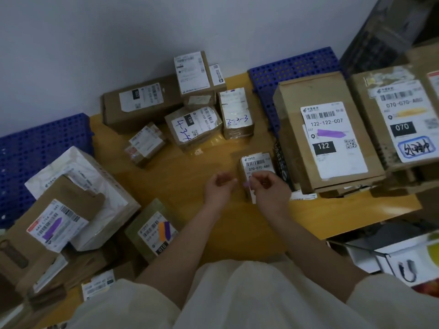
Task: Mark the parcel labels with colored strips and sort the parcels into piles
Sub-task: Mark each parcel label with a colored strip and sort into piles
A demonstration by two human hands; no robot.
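A small brown parcel [256, 163] with a white label reading 070-070-A80 lies on the yellow table [190, 176] near the middle. My right hand [269, 188] hovers over its lower half, pinching a small purple strip [246, 184] at the fingertips. My left hand [219, 187] is just to the left, fingers curled toward the strip; whether it touches the strip is unclear. At the right a large parcel [332, 138] labelled 122 carries a purple strip. At the lower left one parcel [57, 224] bears purple, and another [156, 230] bears orange and purple strips.
Several unmarked parcels [190, 110] are piled at the back by the wall. Another large parcel [403, 119] labelled 070 lies far right. Blue perforated pallets [292, 67] sit at the back right and left. An open white box [392, 257] stands at the lower right.
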